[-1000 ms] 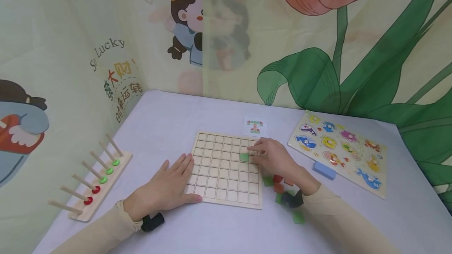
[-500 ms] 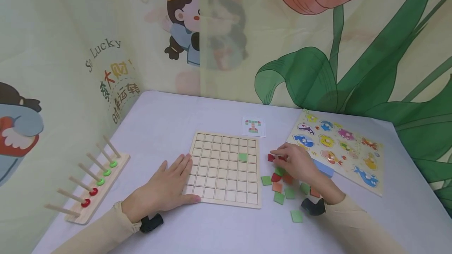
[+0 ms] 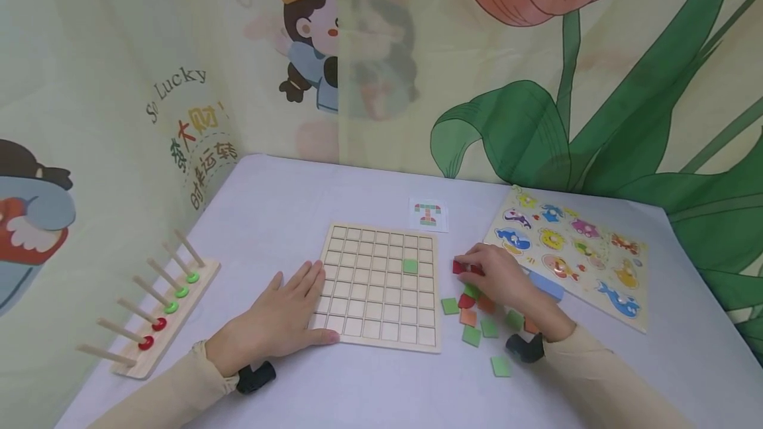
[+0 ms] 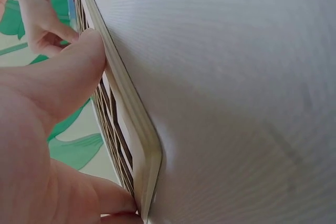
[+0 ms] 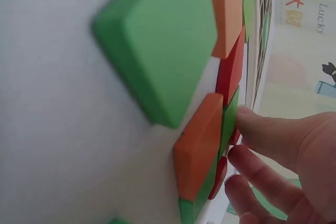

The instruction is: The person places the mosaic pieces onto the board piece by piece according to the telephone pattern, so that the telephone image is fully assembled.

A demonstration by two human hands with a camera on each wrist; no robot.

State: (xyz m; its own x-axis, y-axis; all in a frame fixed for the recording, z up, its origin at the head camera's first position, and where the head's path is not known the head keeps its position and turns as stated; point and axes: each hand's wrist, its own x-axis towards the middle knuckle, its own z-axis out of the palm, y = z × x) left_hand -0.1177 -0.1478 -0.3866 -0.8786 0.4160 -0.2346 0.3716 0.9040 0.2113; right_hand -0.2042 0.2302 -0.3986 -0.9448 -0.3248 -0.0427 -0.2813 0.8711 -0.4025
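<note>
My left hand (image 3: pixel 275 320) lies with straight fingers along the left edge of a wooden grid board (image 3: pixel 374 293). Its thumb rests on the front rim, which the left wrist view shows closely. One green tile (image 3: pixel 410 266) sits in a cell at the board's upper right. To the right of the board, my right hand (image 3: pixel 503 277) pinches a small red tile (image 5: pixel 235 137) between thumb and fingers. Another red tile (image 3: pixel 457 267) is beside the fingertips. Below this hand are loose green, orange and red tiles (image 3: pixel 467 317); some are partly hidden by it.
A card with a coloured block pattern (image 3: pixel 428 215) lies behind the board. An animal peg puzzle (image 3: pixel 572 250) and a blue block (image 3: pixel 545 285) are at right. On the left stands a wooden peg rack (image 3: pixel 163 326) with red and green rings.
My right hand has gone from the green tile on the board rightward to the red tiles, and stays there over the last half second. My left hand keeps its place.
</note>
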